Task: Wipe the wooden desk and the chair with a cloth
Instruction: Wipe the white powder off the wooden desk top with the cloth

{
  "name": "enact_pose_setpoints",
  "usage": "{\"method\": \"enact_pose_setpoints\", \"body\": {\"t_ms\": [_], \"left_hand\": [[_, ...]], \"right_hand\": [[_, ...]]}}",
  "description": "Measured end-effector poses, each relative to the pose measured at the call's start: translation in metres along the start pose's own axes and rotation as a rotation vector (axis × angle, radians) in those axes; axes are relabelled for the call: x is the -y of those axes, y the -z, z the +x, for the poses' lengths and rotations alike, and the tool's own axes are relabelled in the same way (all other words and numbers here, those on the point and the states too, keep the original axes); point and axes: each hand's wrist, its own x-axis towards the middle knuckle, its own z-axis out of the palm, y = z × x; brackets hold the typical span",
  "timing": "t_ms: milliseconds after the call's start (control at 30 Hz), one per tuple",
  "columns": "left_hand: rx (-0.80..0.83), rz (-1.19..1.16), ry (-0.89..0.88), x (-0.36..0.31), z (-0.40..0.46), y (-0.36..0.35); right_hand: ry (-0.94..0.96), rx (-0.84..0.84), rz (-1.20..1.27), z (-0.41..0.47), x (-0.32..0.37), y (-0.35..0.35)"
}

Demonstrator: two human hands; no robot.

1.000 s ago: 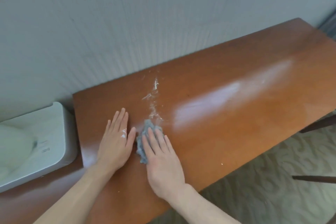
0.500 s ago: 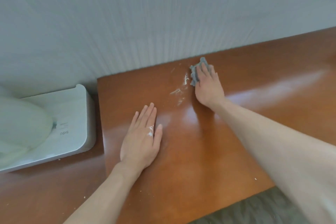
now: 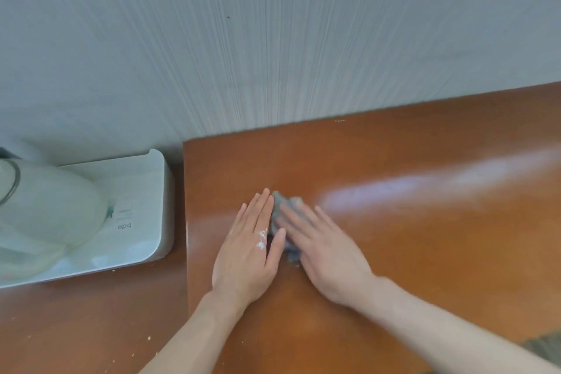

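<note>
The wooden desk [image 3: 409,237] has a glossy reddish-brown top that runs along a pale wall. My left hand [image 3: 247,249] lies flat on it with straight fingers and white smears on its back. Right beside it, my right hand [image 3: 324,246] presses a small grey cloth [image 3: 280,206] flat onto the wood; most of the cloth is hidden under the fingers, and the hand is motion-blurred. The stretch of desk beyond the hands shows no white powder. No chair is in view.
A white device [image 3: 142,209] with a rounded pale body sits to the left on a lower wooden surface [image 3: 76,328] scattered with light crumbs. The wall [image 3: 273,39] borders the desk's far edge. Patterned carpet [image 3: 546,346] shows at the lower right.
My right hand has swept the cloth back from the far edge of the desk to beside my left hand. The white powder streak is gone from the wood. My left hand stayed put.
</note>
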Motion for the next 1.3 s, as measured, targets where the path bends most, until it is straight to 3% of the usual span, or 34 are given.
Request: {"method": "enact_pose_setpoints", "body": {"t_ms": [167, 267, 433, 533, 667, 733, 900, 1000, 1200, 1300], "left_hand": [[0.006, 0.016, 0.007, 0.001, -0.002, -0.001], [-0.002, -0.017, 0.017, 0.0, -0.003, -0.001], [-0.058, -0.169, 0.046, 0.0, -0.001, 0.001], [-0.1, -0.313, 0.089, 0.0, -0.002, 0.005], [-0.099, -0.299, 0.084, 0.001, -0.004, 0.002], [-0.101, -0.278, 0.059, 0.002, -0.004, 0.002], [-0.09, -0.213, 0.046, 0.002, -0.004, 0.0], [-0.12, -0.261, 0.059, 0.002, -0.004, 0.001], [-0.087, -0.386, 0.068, 0.003, -0.005, 0.009], [-0.064, -0.432, 0.055, 0.007, -0.004, 0.011]], "right_hand": [[-0.397, -0.109, -0.111, 0.085, -0.097, 0.043], [-0.563, -0.151, -0.071, 0.121, -0.106, 0.045], [-0.167, -0.102, -0.003, 0.095, -0.011, 0.012], [-0.072, -0.042, 0.086, 0.03, 0.042, -0.014], [0.055, 0.065, 0.012, -0.043, 0.054, -0.027], [0.026, 0.071, -0.009, -0.036, 0.034, -0.019], [-0.299, -0.08, 0.004, 0.042, -0.036, 0.015], [-0.408, -0.114, -0.003, 0.062, -0.03, 0.013], [-0.065, -0.033, -0.041, -0.037, 0.068, -0.037], [-0.036, 0.019, -0.076, -0.077, 0.045, -0.032]]}}
